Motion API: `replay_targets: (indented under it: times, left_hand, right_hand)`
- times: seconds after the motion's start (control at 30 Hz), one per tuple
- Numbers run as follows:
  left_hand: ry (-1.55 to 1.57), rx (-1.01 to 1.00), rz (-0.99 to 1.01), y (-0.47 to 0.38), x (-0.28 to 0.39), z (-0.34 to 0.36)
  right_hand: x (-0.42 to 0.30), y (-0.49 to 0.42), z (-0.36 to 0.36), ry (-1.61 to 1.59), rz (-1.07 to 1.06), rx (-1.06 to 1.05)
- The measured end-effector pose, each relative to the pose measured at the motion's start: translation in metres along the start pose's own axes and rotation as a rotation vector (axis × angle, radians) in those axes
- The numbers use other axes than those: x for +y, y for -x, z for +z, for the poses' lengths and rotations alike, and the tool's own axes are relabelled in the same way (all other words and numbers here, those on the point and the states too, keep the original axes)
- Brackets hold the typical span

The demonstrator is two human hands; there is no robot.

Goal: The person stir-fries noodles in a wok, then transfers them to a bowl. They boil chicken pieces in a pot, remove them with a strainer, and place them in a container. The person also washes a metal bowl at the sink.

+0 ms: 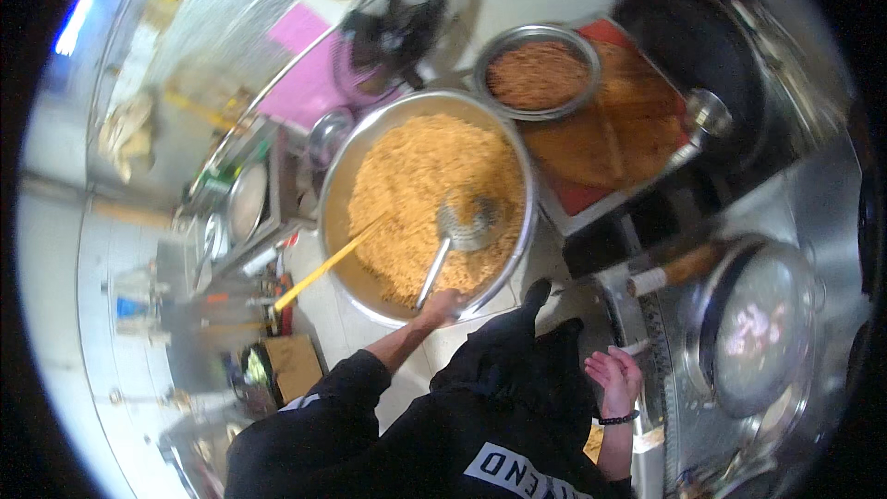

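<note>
A large metal basin [336, 184] holds a heap of loose orange-brown crumbly food [423, 159]. My left hand [443, 308] is at the basin's near rim, right beside the handle end of a perforated skimmer [473, 222]. Blur hides whether its fingers grip the rim or the handle. The skimmer's bowl rests on the food with a little of it inside. A yellow stick [326, 272] leans in the food and sticks out over the left rim. My right hand [615, 375], with a dark bead bracelet, is raised empty beside the stove counter, fingers apart.
A smaller metal bowl of reddish-brown food [537, 76] stands on a brown board [610, 132] at upper right. A big dark wok [693, 69] lies beyond it. On the right sits a pan of cloudy liquid [762, 333]. A black fan [395, 28] stands behind the basin.
</note>
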State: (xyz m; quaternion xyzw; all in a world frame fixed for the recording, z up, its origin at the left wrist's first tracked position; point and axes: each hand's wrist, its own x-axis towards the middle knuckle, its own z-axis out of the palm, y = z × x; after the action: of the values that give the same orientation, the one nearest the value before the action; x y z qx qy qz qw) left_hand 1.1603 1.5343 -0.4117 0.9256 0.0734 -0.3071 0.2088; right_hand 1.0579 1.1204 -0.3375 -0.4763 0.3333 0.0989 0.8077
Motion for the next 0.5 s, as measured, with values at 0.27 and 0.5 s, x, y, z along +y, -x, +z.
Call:
replay_targets:
  times: [0.27,0.5]
  left_hand:
    - [0.280,-0.021,-0.388,0.087,-0.124,0.006]
    - [0.312,0.102,-0.199,0.048,-0.208,0.019]
  right_hand:
    - [0.007,-0.020,0.060,0.166,0.073,-0.142]
    - [0.060,-0.013,0.133,0.270,0.106,-0.089]
